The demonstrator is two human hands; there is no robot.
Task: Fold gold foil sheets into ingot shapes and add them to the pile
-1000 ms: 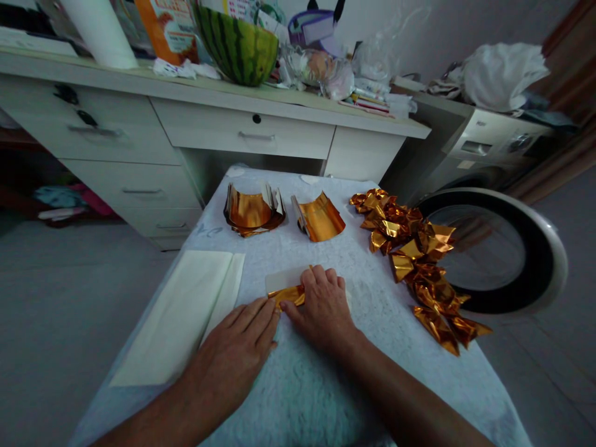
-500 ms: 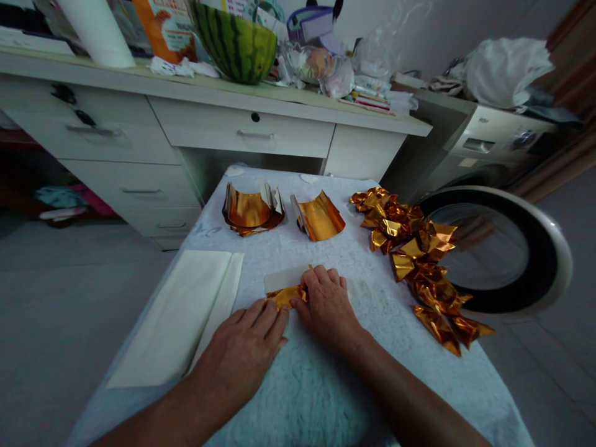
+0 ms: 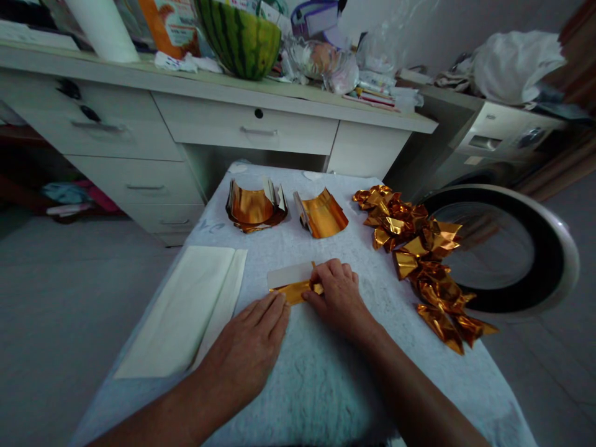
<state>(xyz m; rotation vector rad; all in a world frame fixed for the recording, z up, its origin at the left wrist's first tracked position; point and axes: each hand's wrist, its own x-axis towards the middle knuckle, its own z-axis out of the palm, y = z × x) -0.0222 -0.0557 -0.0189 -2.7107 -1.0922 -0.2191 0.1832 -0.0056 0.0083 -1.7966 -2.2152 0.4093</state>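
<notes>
A small sheet of gold foil paper (image 3: pixel 292 293) lies before me, its near part folded over to show gold and its far strip showing a pale back. Flat on its left end rest the outstretched fingers of my left hand (image 3: pixel 251 338). My right hand (image 3: pixel 339 295) pinches the right end between thumb and curled fingers. Beyond the hands stand two curved stacks of gold foil sheets, a thicker one (image 3: pixel 252 208) and a thinner one (image 3: pixel 325 214). Folded gold foil pieces (image 3: pixel 419 254) lie heaped in a row along the right side.
Folded cream paper (image 3: pixel 179 310) covers the left side of the cloth-covered table (image 3: pixel 321 385). Behind is a white desk (image 3: pixel 293 133) bearing a cut watermelon (image 3: pixel 239 43) and plastic bags. On the right, a washing machine's open round door (image 3: pixel 554 248) comes close to the table's edge.
The foil between my hands now lies flatter and shows more of its gold fold. My right hand has shifted slightly right along it. The whole view has shifted a little.
</notes>
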